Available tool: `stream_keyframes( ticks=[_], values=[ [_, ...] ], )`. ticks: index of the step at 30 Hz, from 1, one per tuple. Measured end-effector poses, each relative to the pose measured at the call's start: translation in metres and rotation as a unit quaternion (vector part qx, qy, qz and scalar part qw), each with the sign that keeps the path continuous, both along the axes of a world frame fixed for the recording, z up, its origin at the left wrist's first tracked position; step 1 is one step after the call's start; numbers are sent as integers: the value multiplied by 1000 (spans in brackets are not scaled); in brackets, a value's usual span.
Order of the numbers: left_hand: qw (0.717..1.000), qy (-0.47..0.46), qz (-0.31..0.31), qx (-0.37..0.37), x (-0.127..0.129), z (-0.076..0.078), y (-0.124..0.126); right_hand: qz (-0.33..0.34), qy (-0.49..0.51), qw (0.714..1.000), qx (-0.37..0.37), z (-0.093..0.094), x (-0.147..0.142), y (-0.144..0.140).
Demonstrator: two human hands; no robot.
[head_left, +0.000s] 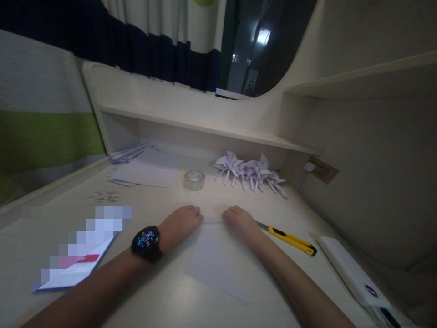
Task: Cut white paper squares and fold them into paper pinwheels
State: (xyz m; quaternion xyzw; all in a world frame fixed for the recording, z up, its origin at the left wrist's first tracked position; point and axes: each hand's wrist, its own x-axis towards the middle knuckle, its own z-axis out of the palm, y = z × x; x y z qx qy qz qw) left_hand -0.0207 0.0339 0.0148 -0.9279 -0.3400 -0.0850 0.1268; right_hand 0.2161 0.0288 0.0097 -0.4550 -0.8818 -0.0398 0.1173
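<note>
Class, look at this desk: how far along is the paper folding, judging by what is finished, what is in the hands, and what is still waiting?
Done: a pile of folded paper pinwheels lies by the back shelf. In hand: the left hand and right hand press the far edge of a white sheet, rolled or folded into a narrow strip. Left: flat paper sheets wait at the back left; the tape roll and yellow utility knife lie untouched.
</note>
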Motion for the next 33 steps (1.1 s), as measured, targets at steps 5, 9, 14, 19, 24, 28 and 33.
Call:
stream_keyframes(
  ticks=[5, 9, 14, 19, 24, 28, 33],
  values=[
    [999, -49, 4, -23, 1, 6, -2, 10, 67, 998, -19, -5, 4, 1],
    [985, -132, -22, -105, -5, 6, 4, -19, 160, 985, -58, -4, 6, 2],
    [960, -216, -35, -175, -12, -2, 15, -27, 229, 967, -109, -5, 7, 3],
    [975, -203, 2, -94, -8, -1, 14, 1, 164, 987, 0, -10, 3, 5],
    [995, -85, 45, 40, 1, 2, 17, -22, 8, 994, 106, -8, -4, 12],
    [995, -63, 48, 68, 6, 4, 29, -69, -25, 990, 124, -3, -6, 17],
    [999, -27, 23, 41, 12, -2, 41, -93, -94, 988, 85, 0, -11, 17]
  ],
)
